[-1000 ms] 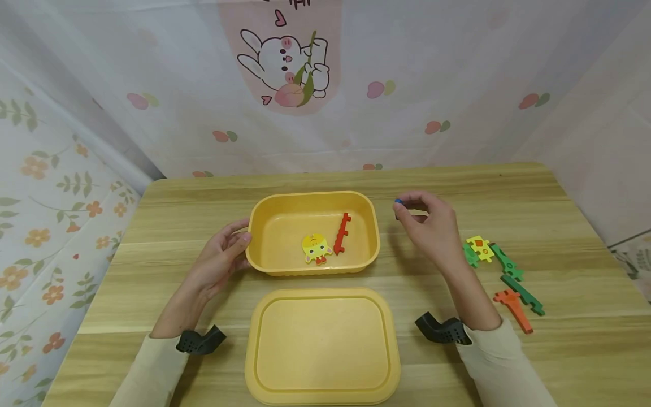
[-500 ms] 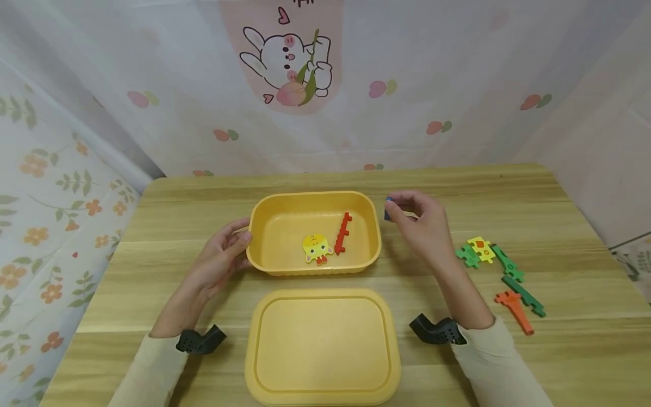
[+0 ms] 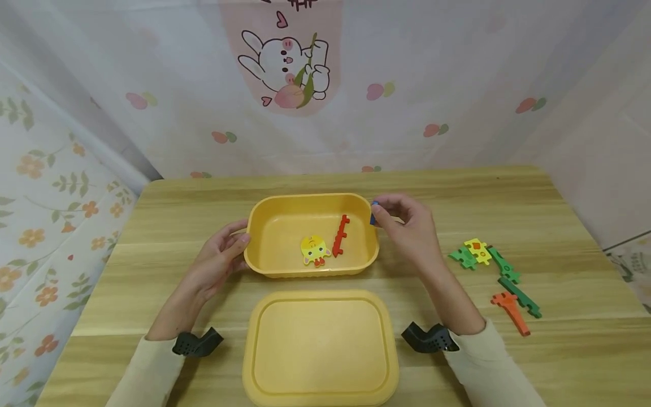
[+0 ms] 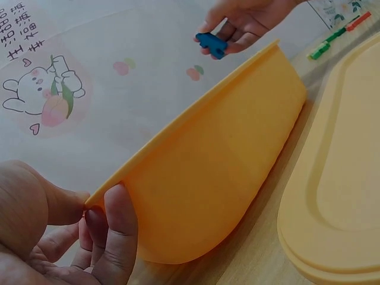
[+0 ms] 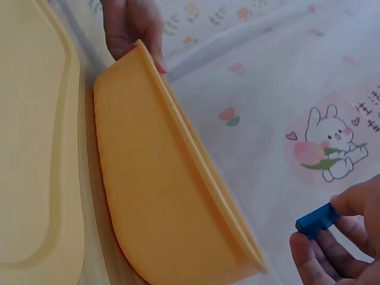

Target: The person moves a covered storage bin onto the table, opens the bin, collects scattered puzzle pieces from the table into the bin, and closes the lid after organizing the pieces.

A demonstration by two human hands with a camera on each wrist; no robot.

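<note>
From my head, my left hand (image 3: pixel 218 257) grips the left end of one yellow box (image 3: pixel 310 273), and my right hand (image 3: pixel 411 229) pinches one blue piece (image 3: pixel 373 214) by its right end. Two pieces lie inside — a yellow animal face (image 3: pixel 313 250) and a red notched strip (image 3: pixel 339 236). One lid (image 3: pixel 321 346) lies near me; at right on the table (image 3: pixel 585 345) I count two light green pieces (image 3: pixel 502 264), one dark green piece (image 3: pixel 520 297), one yellow piece (image 3: pixel 479 251), one orange piece (image 3: pixel 513 315). Writing on the far curtain (image 3: pixel 458 68) is cut off.

At my left wrist, that hand clasps the rim (image 4: pixel 180 126); dark Chinese characters (image 4: pixel 21 29) stand above one rabbit (image 4: pixel 41 83), too unclear to read.

At my right wrist, the blue piece is in my fingertips, apart from the box — more characters run off the edge.
</note>
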